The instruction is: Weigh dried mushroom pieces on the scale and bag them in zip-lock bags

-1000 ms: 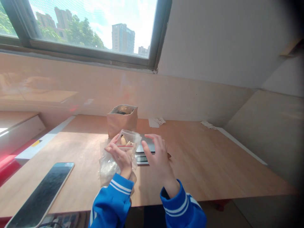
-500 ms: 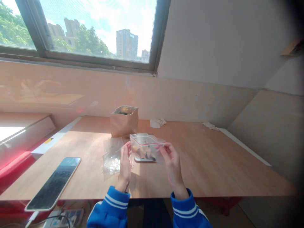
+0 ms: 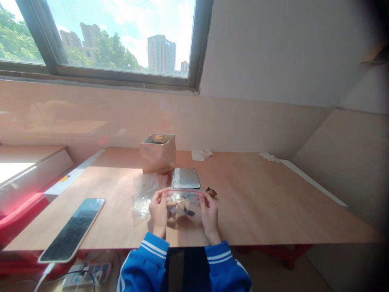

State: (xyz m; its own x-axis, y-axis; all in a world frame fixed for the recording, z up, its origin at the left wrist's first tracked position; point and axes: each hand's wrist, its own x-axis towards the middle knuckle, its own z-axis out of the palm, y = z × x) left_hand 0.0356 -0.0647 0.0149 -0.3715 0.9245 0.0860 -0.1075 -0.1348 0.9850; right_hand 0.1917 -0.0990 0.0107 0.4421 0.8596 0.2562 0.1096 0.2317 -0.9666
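Both hands hold a small clear zip bag (image 3: 183,204) with a red seal strip and dark and pale pieces inside, just above the near part of the wooden table (image 3: 261,207). My left hand (image 3: 158,211) pinches its left top corner, my right hand (image 3: 209,213) pinches its right top corner. Behind the bag sits a small digital scale (image 3: 185,178) with a silver plate. An open brown paper bag (image 3: 158,153) stands upright beyond the scale. One loose dark piece (image 3: 211,192) lies on the table right of the scale.
A pile of empty clear bags (image 3: 142,196) lies left of my hands. A phone (image 3: 73,229) with a cable rests at the near left edge. White scraps (image 3: 201,154) lie by the back wall. A power strip (image 3: 86,272) sits below the table.
My right hand joined the left on the filled bag, and both lowered it toward me with the top edge stretched between them. The scale plate, hidden before, now shows.
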